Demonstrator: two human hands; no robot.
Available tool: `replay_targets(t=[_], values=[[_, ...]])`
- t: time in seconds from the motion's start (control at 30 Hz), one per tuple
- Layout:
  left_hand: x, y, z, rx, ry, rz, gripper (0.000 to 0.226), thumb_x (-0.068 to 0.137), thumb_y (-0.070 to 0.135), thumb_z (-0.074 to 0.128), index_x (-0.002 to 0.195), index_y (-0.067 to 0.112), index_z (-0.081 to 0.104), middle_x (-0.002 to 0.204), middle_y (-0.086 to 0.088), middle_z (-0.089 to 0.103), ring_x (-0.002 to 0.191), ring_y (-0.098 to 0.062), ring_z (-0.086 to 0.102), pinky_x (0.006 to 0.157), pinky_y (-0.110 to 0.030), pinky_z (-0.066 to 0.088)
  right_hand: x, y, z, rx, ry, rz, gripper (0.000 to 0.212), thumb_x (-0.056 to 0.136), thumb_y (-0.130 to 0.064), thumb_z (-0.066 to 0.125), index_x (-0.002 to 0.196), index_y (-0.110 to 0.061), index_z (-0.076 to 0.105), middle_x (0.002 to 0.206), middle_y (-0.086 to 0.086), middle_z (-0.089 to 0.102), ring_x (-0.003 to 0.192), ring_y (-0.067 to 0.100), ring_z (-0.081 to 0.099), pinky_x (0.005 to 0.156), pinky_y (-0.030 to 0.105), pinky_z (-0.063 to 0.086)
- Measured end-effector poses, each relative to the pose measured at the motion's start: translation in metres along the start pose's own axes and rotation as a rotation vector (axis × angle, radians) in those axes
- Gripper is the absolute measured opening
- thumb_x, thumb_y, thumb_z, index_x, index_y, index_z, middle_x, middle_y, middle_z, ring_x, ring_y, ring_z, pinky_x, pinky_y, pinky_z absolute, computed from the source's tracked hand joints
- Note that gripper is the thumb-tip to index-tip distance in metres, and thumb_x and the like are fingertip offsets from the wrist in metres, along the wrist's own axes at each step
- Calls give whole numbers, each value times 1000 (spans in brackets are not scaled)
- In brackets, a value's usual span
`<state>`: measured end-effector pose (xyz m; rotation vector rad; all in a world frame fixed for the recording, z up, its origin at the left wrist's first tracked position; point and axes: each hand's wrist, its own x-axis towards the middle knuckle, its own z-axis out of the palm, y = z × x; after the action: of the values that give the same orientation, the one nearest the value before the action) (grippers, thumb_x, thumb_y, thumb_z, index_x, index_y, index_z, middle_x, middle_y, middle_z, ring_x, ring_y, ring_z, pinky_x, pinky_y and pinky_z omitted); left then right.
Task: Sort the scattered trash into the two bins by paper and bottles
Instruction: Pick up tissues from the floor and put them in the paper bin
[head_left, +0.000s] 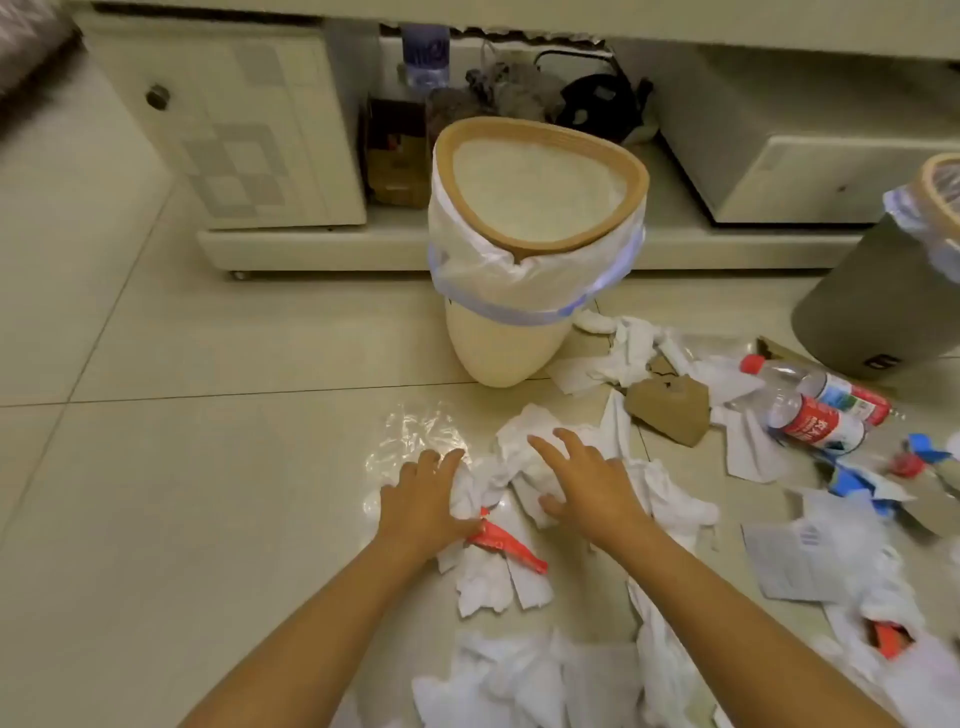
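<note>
**Floor inspection: mixed trash, two lined bins**

Pale glossy floor tiles (156, 322) are carrying the whole scene, with a low cream cabinet unit (244, 124) running along the back wall; its open middle bay is holding a water bottle (425, 54) and dark clutter.

A cream bin (519, 291) with a tan rim and white liner is standing upright at centre, its liner holding no trash. A grey bin (878, 301), also lined, is standing at the right edge.

Crumpled white paper (524, 457) is lying in front of the cream bin and spreading right and toward the camera. Two red-labelled plastic bottles (815, 415) are lying on their sides near the grey bin, beside a torn brown cardboard piece (670, 410). A clear plastic film (415, 436) is lying left of the paper.

The left hand (421, 501) is pressing on the paper, fingers loosely curled against it. The right hand (587, 483) is resting on the same heap, fingers spread apart.
</note>
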<state>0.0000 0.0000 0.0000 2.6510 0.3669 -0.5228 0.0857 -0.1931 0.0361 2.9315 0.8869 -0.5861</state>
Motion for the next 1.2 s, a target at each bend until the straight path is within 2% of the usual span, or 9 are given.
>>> replay_targets(t=[0.17,0.23,0.47,0.57,0.67,0.77,0.93,1.1,1.2], values=[[-6,-5,6,59,45,11,47,91,25,51,136,30,36,123,1,52,106,-20,53,71,-30,42,19,-2,22,15,-106,80,80,87,-41,58,148,-41,7,158,4,4,127,30,41,96,42,40],[-11,-8,-2,-41,153,42,41,93,24,46,133,33,42,117,5,55,100,-18,57,66,-29,40,25,-3,30,12,-86,87,77,87,-38,58,147,-40,10,155,4,12,121,29,45,92,41,42],[-19,-17,-36,-420,361,-15,34,92,26,51,123,41,54,116,19,57,97,-7,58,77,-26,46,30,-9,44,60,-30,69,37,92,-19,48,128,-20,47,124,5,48,92,24,60,74,31,50],[-33,-14,-57,-556,453,-63,35,89,24,57,119,41,56,113,22,58,93,-5,57,71,-20,41,22,-7,37,251,95,98,28,90,-19,51,116,-17,59,121,2,59,95,20,61,76,29,49],[-47,-13,-81,-677,567,-80,36,84,23,64,113,42,51,103,19,62,89,-9,61,69,-27,49,3,-4,17,478,305,160,26,89,-25,59,114,-23,61,111,-5,65,94,16,63,72,29,49],[-57,-6,-115,-720,674,-16,43,82,15,69,106,43,47,96,22,63,83,-6,62,68,-35,53,-22,-1,-19,617,490,143,20,87,-31,65,106,-29,62,90,-17,67,78,3,63,64,26,52],[-55,34,-196,-725,791,192,35,78,5,69,100,31,59,86,23,65,81,5,61,61,-9,47,-48,3,-92,799,719,96,19,81,-27,71,99,-31,66,82,-19,66,77,2,62,63,28,54],[3,97,-278,-421,871,418,30,83,20,68,112,26,61,106,7,66,92,-11,60,67,-19,46,-58,4,-173,945,949,17,20,82,-25,71,98,-33,64,87,-14,66,80,4,64,64,22,55],[49,119,-293,-223,665,375,54,84,36,70,132,26,50,127,0,59,111,-22,58,79,-31,49,-48,8,-215,1028,1034,10,21,82,-26,72,102,-24,64,93,-8,68,82,7,66,65,22,56]])
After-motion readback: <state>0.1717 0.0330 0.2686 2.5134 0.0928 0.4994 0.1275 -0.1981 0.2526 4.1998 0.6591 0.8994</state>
